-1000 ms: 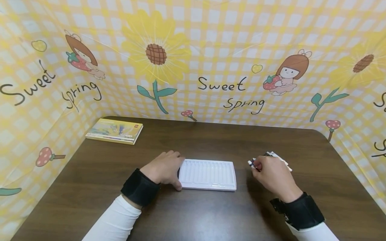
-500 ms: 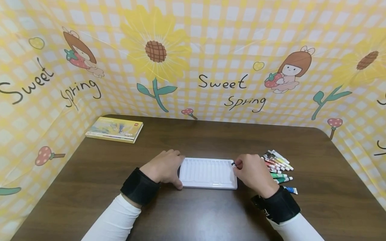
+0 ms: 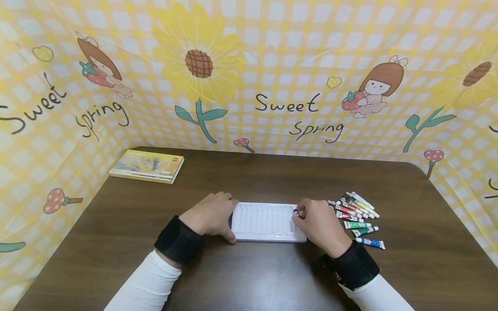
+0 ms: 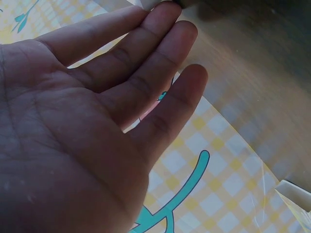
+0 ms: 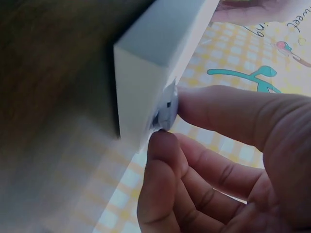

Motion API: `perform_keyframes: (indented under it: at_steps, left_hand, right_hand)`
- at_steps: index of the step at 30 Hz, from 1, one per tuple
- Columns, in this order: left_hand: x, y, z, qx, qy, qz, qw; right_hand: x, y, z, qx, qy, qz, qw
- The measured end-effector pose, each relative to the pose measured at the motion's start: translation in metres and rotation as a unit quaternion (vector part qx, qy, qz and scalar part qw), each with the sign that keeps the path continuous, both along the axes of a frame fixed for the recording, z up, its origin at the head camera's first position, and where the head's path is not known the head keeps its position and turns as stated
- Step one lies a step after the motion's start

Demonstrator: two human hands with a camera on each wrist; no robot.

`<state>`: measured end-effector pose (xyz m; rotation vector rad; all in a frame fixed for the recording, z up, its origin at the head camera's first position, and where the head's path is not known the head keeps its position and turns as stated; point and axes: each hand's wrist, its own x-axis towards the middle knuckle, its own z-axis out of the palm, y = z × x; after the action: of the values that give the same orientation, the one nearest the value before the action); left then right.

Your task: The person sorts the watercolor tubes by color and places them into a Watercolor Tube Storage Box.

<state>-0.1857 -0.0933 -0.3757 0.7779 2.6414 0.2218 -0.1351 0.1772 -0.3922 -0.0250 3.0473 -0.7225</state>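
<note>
A white ribbed plastic tray [image 3: 264,222] with narrow parallel slots lies mid-table. My left hand [image 3: 213,216] holds its left end, thumb at the front corner and fingertips at the back corner. In the left wrist view the fingers [image 4: 160,82] reach out, only slightly bent. Over the tray's right end, my right hand [image 3: 320,224] pinches a small paint tube [image 5: 167,104] between thumb and fingertips. Most of that tube is hidden by the hand in the head view; the right wrist view shows it right at the tray's side [image 5: 138,82].
Several paint tubes [image 3: 355,205] lie loosely piled right of my right hand. Green tubes [image 3: 357,225] and a blue tube [image 3: 370,243] lie nearer. A flat yellow box [image 3: 148,166] sits at the back left. Yellow checked cloth [image 3: 272,56] walls the table [image 3: 249,276].
My right hand has moved left from the tube pile to the tray's right end, carrying a paint tube. The pile behind it now shows. My left hand stays at the tray's left end.
</note>
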Motion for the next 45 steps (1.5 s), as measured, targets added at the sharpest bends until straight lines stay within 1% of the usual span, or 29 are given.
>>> perform_keyframes:
  at_steps: [4, 9, 14, 17, 22, 28, 33, 45]
  left_hand:
    - [0.001, 0.0, 0.001, -0.001, 0.0, 0.001, 1.0]
    - [0.001, 0.0, 0.0, -0.002, -0.001, 0.003, 1.0]
    - [0.0, 0.0, 0.0, -0.006, -0.002, 0.002, 1.0]
    - [-0.001, 0.0, -0.001, -0.007, 0.001, 0.0, 1.0]
    - [0.0, 0.0, -0.001, -0.004, 0.001, -0.001, 1.0]
    - [-0.001, 0.0, -0.002, -0.003, 0.002, -0.001, 1.0]
    - [-0.001, 0.0, 0.0, -0.004, 0.001, 0.0, 1.0]
    - [0.0, 0.0, 0.0, 0.0, -0.002, 0.001, 1.0]
  right_hand:
    - [0.001, -0.003, 0.0, 0.011, -0.011, -0.006, 0.9999]
    - [0.003, -0.001, 0.003, 0.029, -0.001, 0.002, 0.9996]
    - [0.006, 0.006, 0.009, 0.056, 0.016, 0.026, 0.9979]
    - [0.006, 0.009, 0.011, 0.075, 0.015, 0.048, 0.9959]
    - [0.005, 0.011, 0.01, 0.111, 0.001, 0.08, 0.9906]
    - [0.005, 0.011, 0.007, 0.132, 0.008, 0.096, 0.9866]
    - [0.006, 0.013, 0.007, 0.133, -0.002, 0.102, 0.9859]
    - [0.003, 0.016, 0.005, 0.113, -0.019, 0.106, 0.9877]
